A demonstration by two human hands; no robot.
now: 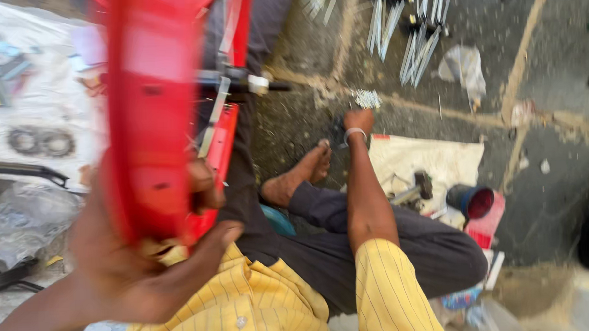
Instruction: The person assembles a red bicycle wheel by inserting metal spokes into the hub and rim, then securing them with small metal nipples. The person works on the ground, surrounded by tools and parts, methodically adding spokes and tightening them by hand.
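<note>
Left hand [125,269], nearest at 7 o'clock, is gripping the lower edge of a red curved panel [150,118]; it is looking stiff, light, best held by its rim. Right hand [358,121] is reaching toward 12 o'clock; its grip cannot be told, blur obscuring the small screws [368,99]

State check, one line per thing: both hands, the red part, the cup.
Left hand: gripping the red part's lower end.
Right hand: reaching to the ground, grip unclear.
Red part: held up, upright, blurred.
Cup: on its side, mouth open.
</note>
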